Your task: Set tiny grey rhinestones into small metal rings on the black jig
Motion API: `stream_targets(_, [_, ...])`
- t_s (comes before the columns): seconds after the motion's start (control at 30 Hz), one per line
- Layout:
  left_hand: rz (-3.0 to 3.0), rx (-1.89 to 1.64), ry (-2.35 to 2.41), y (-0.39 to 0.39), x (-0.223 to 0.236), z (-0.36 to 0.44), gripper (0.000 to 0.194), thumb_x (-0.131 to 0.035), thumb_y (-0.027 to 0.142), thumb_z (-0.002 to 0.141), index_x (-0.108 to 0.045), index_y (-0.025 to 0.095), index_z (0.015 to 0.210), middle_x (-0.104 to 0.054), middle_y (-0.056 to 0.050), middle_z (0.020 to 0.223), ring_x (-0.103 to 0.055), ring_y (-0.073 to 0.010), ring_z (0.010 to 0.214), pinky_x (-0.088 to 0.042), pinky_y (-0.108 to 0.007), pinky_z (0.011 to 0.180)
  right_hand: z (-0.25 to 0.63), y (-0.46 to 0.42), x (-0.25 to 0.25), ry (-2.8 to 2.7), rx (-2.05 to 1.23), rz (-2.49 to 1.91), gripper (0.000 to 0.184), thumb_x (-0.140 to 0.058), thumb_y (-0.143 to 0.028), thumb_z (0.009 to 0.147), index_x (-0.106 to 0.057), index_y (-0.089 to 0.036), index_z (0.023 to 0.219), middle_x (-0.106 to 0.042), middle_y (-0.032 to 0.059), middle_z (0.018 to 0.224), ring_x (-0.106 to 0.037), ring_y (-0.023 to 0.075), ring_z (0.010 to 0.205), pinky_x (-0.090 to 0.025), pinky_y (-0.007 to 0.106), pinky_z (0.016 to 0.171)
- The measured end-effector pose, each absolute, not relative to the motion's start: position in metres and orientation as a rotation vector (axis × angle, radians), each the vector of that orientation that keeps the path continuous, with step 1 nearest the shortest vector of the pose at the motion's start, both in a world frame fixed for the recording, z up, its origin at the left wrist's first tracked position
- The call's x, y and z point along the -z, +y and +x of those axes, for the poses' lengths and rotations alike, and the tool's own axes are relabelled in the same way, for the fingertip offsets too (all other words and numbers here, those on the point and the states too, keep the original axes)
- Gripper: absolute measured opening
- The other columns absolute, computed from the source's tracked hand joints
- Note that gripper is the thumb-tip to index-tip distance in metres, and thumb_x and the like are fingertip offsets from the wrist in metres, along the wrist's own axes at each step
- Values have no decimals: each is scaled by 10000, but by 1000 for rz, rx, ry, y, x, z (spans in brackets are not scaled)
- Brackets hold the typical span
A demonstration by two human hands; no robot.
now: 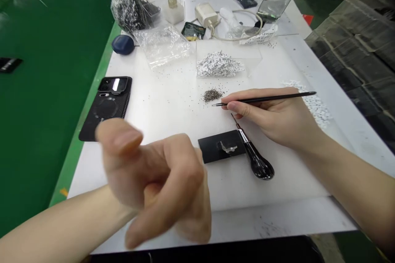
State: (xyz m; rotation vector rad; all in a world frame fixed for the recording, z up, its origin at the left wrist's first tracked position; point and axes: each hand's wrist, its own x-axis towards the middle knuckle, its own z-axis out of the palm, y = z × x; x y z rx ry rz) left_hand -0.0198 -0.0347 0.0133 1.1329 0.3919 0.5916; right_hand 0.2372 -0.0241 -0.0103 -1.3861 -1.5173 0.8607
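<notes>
My right hand point(268, 119) pinches a thin black pen-like tool point(274, 98) with a fine pale tip. That tip points left, just below a small pile of tiny dark metallic bits point(212, 95). Close to the camera and slightly blurred, my left hand point(160, 181) is raised over the near left of the table, thumb apart and fingers bent, with nothing visible in it. Between the hands lies a flat black piece point(220, 146) bearing a crumpled clear scrap point(228, 148). Touching its right end is a hand tool with a thin metal shaft and bulbous black handle point(259, 162).
A heap of small white pieces point(219, 65) lies on clear plastic behind the pile; more white pieces point(319, 109) are at right. A black phone point(106, 104) lies left. Behind are plastic bags point(166, 45), a needle-tipped bottle point(173, 6), a white charger point(206, 14) and a glass point(274, 2).
</notes>
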Motion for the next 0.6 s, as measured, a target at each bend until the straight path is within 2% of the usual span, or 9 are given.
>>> stream_targets(0.03, [964,-489,115,-32,-18,-15,843,-355,830,1049,-511,288,423,-91,35,318,-246,-139,259,-339,-326,320,237,-25,10,-1509,-857,-1394,89,-901,-369,914,-945,-325,978,-903,26,964,-803,210,800,-610,324,636])
stream_targets(0.1, [670,-385,-156,-31,-23,-4,741,-394,709,1062,-421,258,474,-79,56,291,-120,-99,234,-182,-317,302,238,-26,9,-1497,-843,-1419,98,-903,-389,900,-946,-327,963,-901,27,940,-799,205,777,-607,313,621])
stream_targets(0.17, [552,-399,-230,-31,-24,3,723,-389,690,1077,-396,248,506,-78,69,293,-86,-82,217,-127,-303,298,238,-27,9,-1485,-839,-1441,120,-897,-418,892,-946,-333,962,-897,24,911,-796,192,748,-614,301,626])
stream_targets(0.33, [555,-429,-227,-34,-20,2,693,-393,605,1069,-406,234,484,-48,72,302,-66,-78,206,-114,-271,304,239,-28,9,-1456,-870,-1406,142,-878,-435,896,-938,-321,954,-898,18,913,-797,155,700,-642,255,613])
stream_targets(0.4, [617,-469,-88,-34,-21,0,674,-460,595,1034,-451,234,465,-51,67,303,-76,-90,221,-138,-267,311,238,-27,8,-1453,-866,-1375,133,-873,-411,910,-932,-301,959,-900,18,918,-818,159,742,-672,245,634])
stream_targets(0.5, [725,-618,246,-35,-24,-1,436,-649,430,969,-638,238,577,-88,94,336,-94,-95,303,-224,-246,366,238,-27,6,-1467,-814,-1337,113,-869,-368,939,-921,-272,968,-895,15,900,-837,160,790,-693,230,654])
stream_targets(0.6, [788,-800,465,-36,-25,1,203,-714,253,971,-794,237,785,-141,111,416,-122,-89,405,-275,-211,442,240,-30,3,-1504,-737,-1293,68,-861,-303,966,-914,-261,976,-889,2,888,-825,138,778,-677,210,632])
